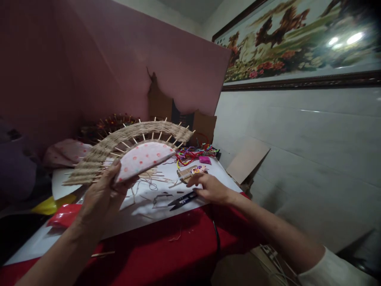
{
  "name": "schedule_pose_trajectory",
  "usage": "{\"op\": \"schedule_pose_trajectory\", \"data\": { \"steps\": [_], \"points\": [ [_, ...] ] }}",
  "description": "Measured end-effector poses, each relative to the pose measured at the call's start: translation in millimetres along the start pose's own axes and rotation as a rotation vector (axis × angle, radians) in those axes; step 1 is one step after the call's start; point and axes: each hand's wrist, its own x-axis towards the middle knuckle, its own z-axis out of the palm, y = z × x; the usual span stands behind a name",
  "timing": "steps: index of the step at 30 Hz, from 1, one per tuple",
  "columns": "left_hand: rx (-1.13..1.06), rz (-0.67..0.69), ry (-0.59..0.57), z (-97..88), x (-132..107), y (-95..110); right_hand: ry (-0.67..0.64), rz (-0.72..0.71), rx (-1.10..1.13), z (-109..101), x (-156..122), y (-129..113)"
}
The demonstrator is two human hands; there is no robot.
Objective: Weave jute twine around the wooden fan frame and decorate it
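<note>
- Left hand raised above the table, fingers and thumb clamped on the lower left edge of a fan-shaped woven piece: a half-round pad of pink dotted fabric, thin wooden sticks radiating from it, beige twine woven across them in a broad arc.
- Right hand down on the table, palm down and fingers loosely spread, gripping nothing; resting against the rear end of small black thread snips, index finger stretched toward a little wooden piece with coloured beads.
- Step in hand, judged from this: a pause in the weaving, with the piece held up for a look and the free hand among the tools.
- For any trimming: snips properly picked up, the piece kept steady, stick ends turned toward the blades.
- Woven piece well apart from the right hand, up and to its left, tilted, clear of the table.
- Below the piece: loose wooden sticks and twine scraps on a white sheet over a red tablecloth.
- Further back: a tangle of bright coloured cords.
- Beyond the table edge: a cardboard sheet leaning by the pale wall.
</note>
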Motion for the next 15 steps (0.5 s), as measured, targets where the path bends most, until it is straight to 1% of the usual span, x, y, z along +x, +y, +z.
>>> {"op": "schedule_pose_trajectory", "data": {
  "steps": [2, 4, 5, 7, 9, 11, 12, 14, 15],
  "points": [
    [-0.038, 0.035, 0.015, -1.7, 2, 7, -0.148, -0.071, -0.221, 4, -7, -7],
    [-0.076, 0.097, 0.012, -2.7, 4, 16, -0.224, -0.084, -0.391, 8, -9, -13],
    [-0.095, 0.121, 0.011, -2.9, 5, 21, -0.251, -0.092, -0.441, 9, -10, -14],
    [-0.136, 0.142, 0.020, -2.9, 6, 28, -0.298, -0.120, -0.470, 10, -9, -15],
    [-0.176, 0.138, 0.057, -2.8, 6, 33, -0.330, -0.153, -0.447, 7, -6, -14],
    [-0.199, 0.129, 0.086, -3.0, 7, 34, -0.327, -0.190, -0.411, 0, 0, -14],
    [-0.205, 0.127, 0.093, -3.4, 7, 34, -0.301, -0.195, -0.402, -5, 5, -14],
    [-0.219, 0.119, 0.087, -4.5, 9, 33, -0.214, -0.151, -0.423, -14, 21, -17],
    [-0.224, 0.112, 0.080, -5.2, 9, 32, -0.161, -0.084, -0.458, -17, 32, -19]
  ]
}}
